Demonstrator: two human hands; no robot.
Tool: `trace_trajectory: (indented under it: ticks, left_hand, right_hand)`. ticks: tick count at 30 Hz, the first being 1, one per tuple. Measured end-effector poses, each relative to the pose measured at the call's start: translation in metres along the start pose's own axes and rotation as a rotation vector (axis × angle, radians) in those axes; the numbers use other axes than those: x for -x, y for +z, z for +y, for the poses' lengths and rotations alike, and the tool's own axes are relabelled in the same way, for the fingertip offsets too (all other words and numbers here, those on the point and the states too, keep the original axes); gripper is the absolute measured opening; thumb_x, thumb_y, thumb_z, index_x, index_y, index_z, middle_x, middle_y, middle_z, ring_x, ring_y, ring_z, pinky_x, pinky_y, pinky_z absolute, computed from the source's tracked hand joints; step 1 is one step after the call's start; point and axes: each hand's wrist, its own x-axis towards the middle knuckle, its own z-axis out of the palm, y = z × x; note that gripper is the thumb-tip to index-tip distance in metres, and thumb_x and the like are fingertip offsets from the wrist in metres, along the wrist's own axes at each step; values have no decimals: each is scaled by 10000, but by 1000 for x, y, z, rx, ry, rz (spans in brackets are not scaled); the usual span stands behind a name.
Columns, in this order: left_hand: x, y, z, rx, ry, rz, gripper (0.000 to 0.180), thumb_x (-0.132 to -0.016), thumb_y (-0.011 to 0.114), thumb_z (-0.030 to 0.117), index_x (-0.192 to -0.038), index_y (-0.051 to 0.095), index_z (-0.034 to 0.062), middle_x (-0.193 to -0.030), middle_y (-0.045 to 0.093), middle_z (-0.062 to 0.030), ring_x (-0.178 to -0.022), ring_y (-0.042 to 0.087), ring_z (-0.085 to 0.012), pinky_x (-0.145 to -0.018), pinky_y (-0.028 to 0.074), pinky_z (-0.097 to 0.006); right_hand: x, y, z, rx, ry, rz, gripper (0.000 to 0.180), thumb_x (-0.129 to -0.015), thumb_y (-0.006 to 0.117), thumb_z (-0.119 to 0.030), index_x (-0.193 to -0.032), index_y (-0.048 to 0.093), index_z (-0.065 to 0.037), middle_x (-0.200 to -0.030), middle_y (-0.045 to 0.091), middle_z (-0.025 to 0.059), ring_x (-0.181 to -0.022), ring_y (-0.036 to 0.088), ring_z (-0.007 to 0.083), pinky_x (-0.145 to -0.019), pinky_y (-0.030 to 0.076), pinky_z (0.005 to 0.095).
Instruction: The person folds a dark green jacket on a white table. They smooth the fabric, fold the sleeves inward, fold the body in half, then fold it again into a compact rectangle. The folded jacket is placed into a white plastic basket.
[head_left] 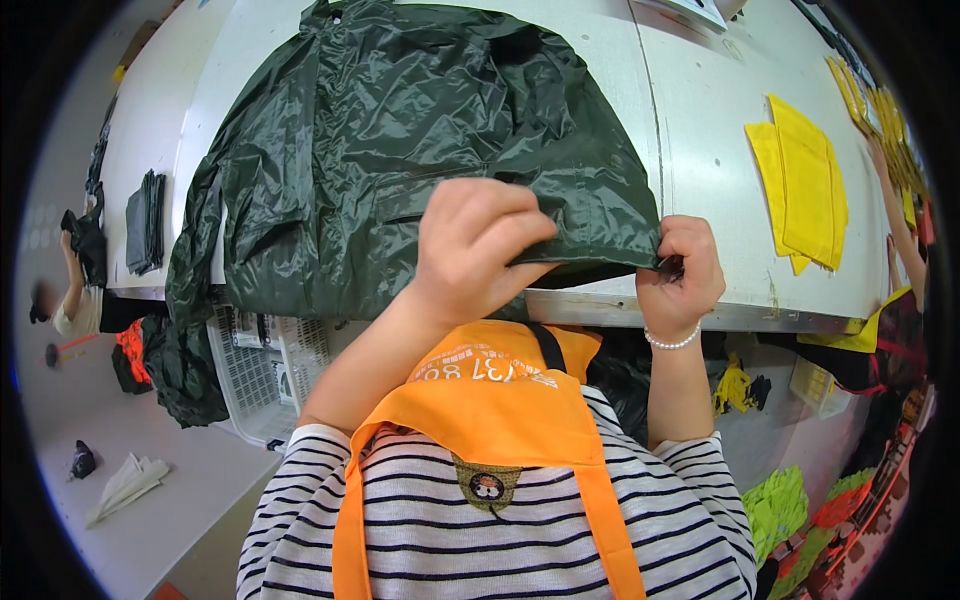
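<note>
A large dark green shiny garment (pixel 420 130) lies spread over the white table (pixel 700 120), with one part hanging off the left edge toward the floor. My left hand (pixel 480 245) pinches the garment's near hem at the table's front edge. My right hand (pixel 685 265), with a bead bracelet on the wrist, grips the same hem further right, at its corner. I wear an orange apron over a striped shirt.
Yellow folded fabric pieces (pixel 805 185) lie on the table at the right, where another person's arm (pixel 900 215) reaches. A dark folded stack (pixel 147 220) sits at the left edge. White plastic baskets (pixel 265 375) stand under the table. Bright cloth lies lower right.
</note>
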Motion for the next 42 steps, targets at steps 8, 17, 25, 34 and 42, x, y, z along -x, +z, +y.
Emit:
trace_trajectory:
  ticks: [8, 17, 25, 34, 42]
  left_hand:
    - [5, -2, -4, 33, 44, -16, 329, -525, 786, 64, -816, 633, 71, -809, 626, -44, -728, 580, -229, -643, 444, -317]
    - [216, -138, -109, -625, -664, -346, 599, -742, 737, 257, -1264, 507, 73, -1387, 435, -147, -1246, 418, -359, -1007, 339, -445]
    - [326, -212, -140, -606, -845, -653, 824, -773, 630, 480, -1437, 327, 98, -1524, 219, -159, -1400, 170, -387, -1107, 108, -566]
    - [212, -150, -305, -565, -654, -473, 758, -814, 589, 511, -1441, 341, 166, -1525, 246, -90, -1395, 221, -321, -1107, 166, -537]
    - [124, -117, -413, -639, -513, -205, 658, -883, 548, 460, -1406, 373, 102, -1483, 328, -110, -1367, 282, -324, -1094, 147, -583]
  right_hand:
    - [10, -10, -2, 82, 54, -268, 310, -509, 605, 146, -723, 480, -42, -676, 511, 82, -528, 518, 236, -453, 418, 286]
    - [124, -104, 72, 614, 873, -431, 297, -834, 650, -68, -1092, 557, 46, -1046, 610, 198, -950, 605, 287, -827, 473, 362]
    - [146, 109, -91, 188, 587, -956, 336, -908, 513, -140, -1230, 562, -58, -1345, 482, 196, -1273, 384, 432, -1060, 281, 530]
    - [74, 243, 6, 799, 439, -846, 671, -818, 554, -36, -1437, 336, -174, -1530, 216, 106, -1411, 150, 365, -1106, 103, 598]
    - [-28, 322, 59, 788, 450, -674, 485, -903, 486, -124, -1381, 416, -159, -1444, 384, 111, -1325, 344, 335, -1076, 262, 535]
